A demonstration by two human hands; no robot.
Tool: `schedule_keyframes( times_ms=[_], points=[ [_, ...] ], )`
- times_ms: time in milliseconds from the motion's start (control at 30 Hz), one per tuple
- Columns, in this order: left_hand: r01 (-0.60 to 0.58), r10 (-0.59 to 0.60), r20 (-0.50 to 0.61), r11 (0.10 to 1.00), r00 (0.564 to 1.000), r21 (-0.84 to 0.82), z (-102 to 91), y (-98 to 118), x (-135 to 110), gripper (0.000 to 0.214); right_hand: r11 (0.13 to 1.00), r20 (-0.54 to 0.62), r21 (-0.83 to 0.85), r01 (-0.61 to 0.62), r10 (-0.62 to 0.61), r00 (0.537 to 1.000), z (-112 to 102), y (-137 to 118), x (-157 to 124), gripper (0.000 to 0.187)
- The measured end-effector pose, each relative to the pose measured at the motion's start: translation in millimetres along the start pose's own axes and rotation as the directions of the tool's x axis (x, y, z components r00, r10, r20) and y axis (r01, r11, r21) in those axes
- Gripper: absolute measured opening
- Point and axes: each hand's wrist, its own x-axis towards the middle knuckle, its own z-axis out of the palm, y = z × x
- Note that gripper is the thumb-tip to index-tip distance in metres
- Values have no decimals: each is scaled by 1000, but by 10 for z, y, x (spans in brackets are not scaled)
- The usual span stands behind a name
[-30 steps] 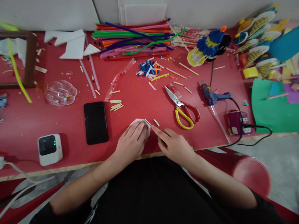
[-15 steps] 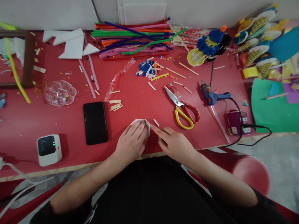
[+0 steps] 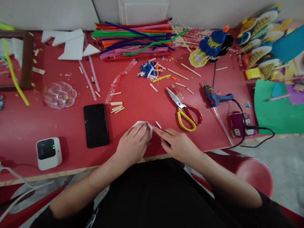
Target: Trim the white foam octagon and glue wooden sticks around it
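My left hand (image 3: 133,144) lies flat, fingers stretched out, pressing on a small white foam piece (image 3: 149,128) near the front edge of the red table (image 3: 71,152). Most of the piece is hidden under the fingers. My right hand (image 3: 175,144) rests just to its right, index finger extended and its tip touching the white piece's right edge, the other fingers curled under. A short white strip (image 3: 158,124) lies just beyond the right index finger.
A black phone (image 3: 96,124) lies left of my hands, a white device (image 3: 48,152) further left. Red-and-yellow scissors (image 3: 186,110), a blue glue gun (image 3: 215,96) with cable, pipe cleaners (image 3: 133,38), cut sticks (image 3: 117,107), white foam scraps (image 3: 71,44), green paper (image 3: 275,107).
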Motion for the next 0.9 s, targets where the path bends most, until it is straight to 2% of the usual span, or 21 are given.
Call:
schedule_keyframes(
  times_ms=[167, 367, 533, 800, 900],
  points=[
    [-19, 19, -18, 999, 1000, 32, 10, -7, 3, 42, 997, -41, 52, 50, -48, 998, 17, 57, 3, 56],
    [-33, 33, -21, 999, 999, 23, 11, -5, 16, 44, 996, -53, -5, 89, -89, 995, 59, 78, 13, 57],
    [-35, 36, -21, 999, 999, 14, 12, -23, 22, 45, 997, -52, -20, 71, -72, 996, 116, 60, 31, 57],
    [-51, 51, -36, 999, 998, -4, -38, -52, 55, 42, 997, 7, -44, 63, -63, 998, 55, 34, 59, 57],
    [-32, 32, -28, 999, 999, -14, -27, -47, 44, 44, 997, -8, -53, 58, -59, 998, 81, 33, 54, 57]
  ],
)
